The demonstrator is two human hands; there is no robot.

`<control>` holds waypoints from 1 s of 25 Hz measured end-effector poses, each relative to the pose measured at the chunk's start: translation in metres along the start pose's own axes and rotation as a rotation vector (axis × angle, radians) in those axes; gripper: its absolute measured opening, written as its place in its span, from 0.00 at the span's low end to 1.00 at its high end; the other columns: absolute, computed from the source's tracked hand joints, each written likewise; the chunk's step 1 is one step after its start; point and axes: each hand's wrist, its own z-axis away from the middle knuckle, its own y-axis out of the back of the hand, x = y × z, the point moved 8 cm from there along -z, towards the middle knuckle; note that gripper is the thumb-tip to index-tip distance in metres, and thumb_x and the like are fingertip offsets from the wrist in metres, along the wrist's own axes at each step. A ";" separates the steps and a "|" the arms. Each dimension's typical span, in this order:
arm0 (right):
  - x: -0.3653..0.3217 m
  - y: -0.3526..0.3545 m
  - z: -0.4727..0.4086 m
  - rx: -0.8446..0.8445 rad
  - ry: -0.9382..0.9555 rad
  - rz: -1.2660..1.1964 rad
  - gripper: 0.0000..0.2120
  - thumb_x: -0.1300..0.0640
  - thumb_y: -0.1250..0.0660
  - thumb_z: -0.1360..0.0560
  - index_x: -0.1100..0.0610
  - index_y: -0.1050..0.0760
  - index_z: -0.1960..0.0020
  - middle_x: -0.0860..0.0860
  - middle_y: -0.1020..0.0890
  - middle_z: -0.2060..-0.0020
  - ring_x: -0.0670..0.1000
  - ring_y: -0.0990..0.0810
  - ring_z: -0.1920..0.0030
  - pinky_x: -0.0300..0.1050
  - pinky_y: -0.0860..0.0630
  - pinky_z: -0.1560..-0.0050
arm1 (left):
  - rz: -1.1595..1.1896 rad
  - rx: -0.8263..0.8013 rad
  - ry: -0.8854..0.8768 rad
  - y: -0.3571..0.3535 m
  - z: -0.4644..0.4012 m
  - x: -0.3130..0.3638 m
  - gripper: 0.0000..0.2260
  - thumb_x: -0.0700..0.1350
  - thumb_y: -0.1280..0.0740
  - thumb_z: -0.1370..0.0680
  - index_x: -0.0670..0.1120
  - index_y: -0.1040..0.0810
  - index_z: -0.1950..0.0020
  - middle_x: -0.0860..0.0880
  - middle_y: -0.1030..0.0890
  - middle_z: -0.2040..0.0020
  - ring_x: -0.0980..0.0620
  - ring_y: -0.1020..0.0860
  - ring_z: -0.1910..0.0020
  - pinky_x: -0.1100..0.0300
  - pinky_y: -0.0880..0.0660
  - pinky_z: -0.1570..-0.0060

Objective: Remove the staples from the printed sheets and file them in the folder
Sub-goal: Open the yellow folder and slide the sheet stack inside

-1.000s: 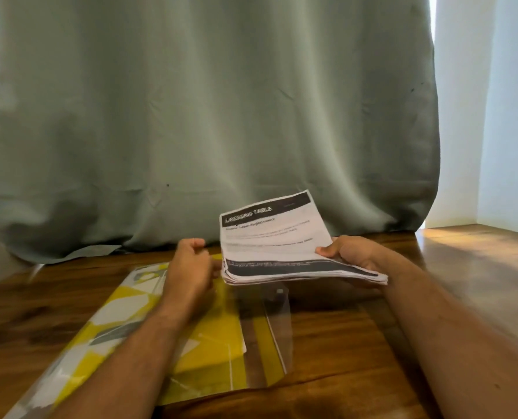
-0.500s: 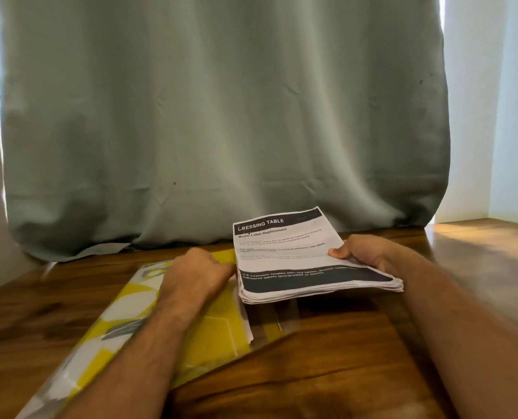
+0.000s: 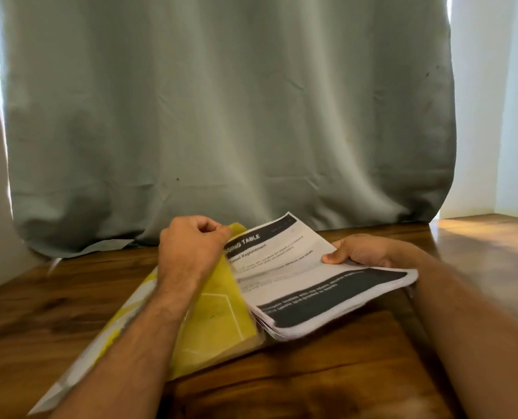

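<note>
Now the left hand [image 3: 191, 249] pinches the folder [image 3: 221, 309] flap's far edge, the right hand [image 3: 357, 252] grips the printed sheets [image 3: 306, 285]

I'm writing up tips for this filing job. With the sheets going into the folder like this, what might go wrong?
1. The right hand holds the thick stack of sheets by one edge only; its near corner sags, so sheets may fan out or slip.
2. The left hand lifts only a corner of the folder cover, so the stack's edge may catch and crumple.

left arm [image 3: 137, 337]: bare, no sleeve | right arm [image 3: 463, 322]: bare, no sleeve
</note>
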 end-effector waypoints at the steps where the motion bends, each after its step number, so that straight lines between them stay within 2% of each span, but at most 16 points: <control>1: -0.002 0.005 -0.002 0.099 0.016 0.028 0.16 0.62 0.29 0.27 0.63 0.21 0.39 0.60 0.16 0.46 0.60 0.17 0.48 0.55 0.22 0.39 | 0.022 -0.043 -0.027 -0.006 0.002 0.004 0.06 0.48 0.27 0.27 0.50 0.14 0.64 0.56 0.16 0.67 0.58 0.18 0.63 0.61 0.22 0.59; 3: -0.002 0.014 -0.005 0.238 0.034 0.089 0.13 0.62 0.28 0.27 0.63 0.18 0.43 0.58 0.14 0.51 0.59 0.15 0.51 0.55 0.21 0.41 | 0.109 -0.128 -0.060 -0.018 0.008 0.012 0.05 0.46 0.27 0.26 0.49 0.14 0.63 0.55 0.15 0.67 0.57 0.17 0.65 0.60 0.20 0.61; 5: 0.000 0.015 -0.005 0.266 0.025 0.086 0.13 0.62 0.27 0.29 0.62 0.17 0.45 0.58 0.14 0.53 0.60 0.14 0.53 0.56 0.20 0.43 | 0.177 -0.204 -0.068 -0.029 0.017 0.018 0.05 0.45 0.27 0.25 0.49 0.14 0.62 0.52 0.16 0.68 0.54 0.17 0.67 0.57 0.18 0.64; 7: 0.002 0.012 -0.006 0.258 0.007 0.054 0.13 0.63 0.27 0.29 0.62 0.18 0.44 0.59 0.14 0.53 0.61 0.14 0.53 0.56 0.19 0.44 | 0.049 -0.240 -0.138 -0.037 0.024 0.024 0.06 0.54 0.26 0.27 0.52 0.14 0.57 0.54 0.16 0.66 0.56 0.18 0.65 0.57 0.19 0.61; 9: 0.000 0.005 -0.005 0.241 0.017 0.033 0.12 0.64 0.28 0.27 0.62 0.18 0.44 0.59 0.14 0.53 0.61 0.14 0.53 0.53 0.18 0.49 | -0.191 -0.333 -0.176 -0.048 0.031 0.025 0.21 0.68 0.28 0.33 0.58 0.19 0.47 0.58 0.18 0.61 0.57 0.19 0.59 0.56 0.20 0.54; 11: -0.004 -0.003 -0.004 0.219 0.031 0.000 0.12 0.64 0.29 0.26 0.63 0.19 0.43 0.59 0.14 0.53 0.60 0.14 0.54 0.50 0.18 0.54 | -0.399 -0.473 -0.122 -0.060 0.037 0.018 0.34 0.76 0.32 0.38 0.62 0.29 0.36 0.58 0.22 0.51 0.52 0.21 0.49 0.51 0.22 0.45; 12: -0.006 -0.007 -0.004 0.209 0.036 -0.023 0.12 0.65 0.30 0.25 0.63 0.20 0.42 0.59 0.14 0.53 0.59 0.14 0.54 0.49 0.18 0.57 | -0.461 -0.534 -0.082 -0.065 0.041 0.013 0.38 0.75 0.32 0.39 0.62 0.33 0.33 0.56 0.25 0.48 0.49 0.22 0.45 0.49 0.23 0.43; 14: -0.011 -0.014 0.000 0.199 0.043 -0.063 0.11 0.65 0.31 0.24 0.65 0.20 0.42 0.60 0.14 0.54 0.58 0.14 0.58 0.46 0.18 0.64 | -0.538 -0.613 -0.048 -0.071 0.046 0.005 0.38 0.67 0.30 0.36 0.60 0.37 0.30 0.53 0.23 0.44 0.47 0.23 0.43 0.48 0.24 0.41; 16: -0.014 -0.023 0.003 0.182 0.047 -0.095 0.11 0.65 0.32 0.23 0.65 0.21 0.42 0.61 0.14 0.54 0.58 0.14 0.60 0.46 0.19 0.67 | -0.566 -0.626 -0.050 -0.073 0.047 0.001 0.35 0.60 0.32 0.33 0.58 0.37 0.27 0.50 0.22 0.38 0.46 0.23 0.41 0.48 0.24 0.40; 18: -0.017 -0.033 0.007 0.162 0.051 -0.088 0.10 0.64 0.32 0.23 0.64 0.21 0.43 0.60 0.14 0.56 0.57 0.14 0.61 0.46 0.19 0.67 | -0.565 -0.603 -0.046 -0.073 0.046 0.001 0.34 0.64 0.33 0.30 0.57 0.37 0.26 0.49 0.23 0.34 0.45 0.24 0.38 0.48 0.25 0.39; 20: -0.019 -0.043 0.009 0.144 0.065 -0.046 0.08 0.62 0.31 0.23 0.62 0.21 0.44 0.59 0.13 0.57 0.56 0.14 0.61 0.46 0.18 0.66 | -0.599 -0.569 -0.032 -0.075 0.047 0.002 0.42 0.75 0.34 0.33 0.58 0.39 0.25 0.49 0.24 0.31 0.44 0.25 0.35 0.47 0.26 0.37; 21: -0.020 -0.049 0.010 0.128 0.075 -0.035 0.09 0.60 0.31 0.22 0.62 0.21 0.44 0.58 0.13 0.57 0.56 0.13 0.60 0.47 0.18 0.65 | -0.628 -0.553 -0.024 -0.077 0.047 0.000 0.45 0.77 0.34 0.36 0.58 0.40 0.24 0.49 0.26 0.29 0.43 0.26 0.33 0.45 0.28 0.36; 23: -0.022 -0.062 0.012 0.097 0.087 -0.056 0.12 0.54 0.33 0.21 0.61 0.21 0.43 0.59 0.14 0.55 0.56 0.13 0.57 0.49 0.16 0.60 | -0.632 -0.536 0.043 -0.078 0.042 -0.008 0.47 0.74 0.29 0.38 0.57 0.40 0.24 0.48 0.28 0.27 0.42 0.30 0.29 0.41 0.32 0.32; 25: -0.021 -0.070 0.014 0.059 0.062 -0.120 0.15 0.51 0.37 0.19 0.61 0.23 0.40 0.59 0.14 0.55 0.56 0.13 0.58 0.48 0.16 0.61 | -0.555 -0.552 0.163 -0.077 0.038 -0.020 0.48 0.71 0.26 0.40 0.56 0.39 0.25 0.47 0.29 0.26 0.41 0.31 0.28 0.40 0.33 0.31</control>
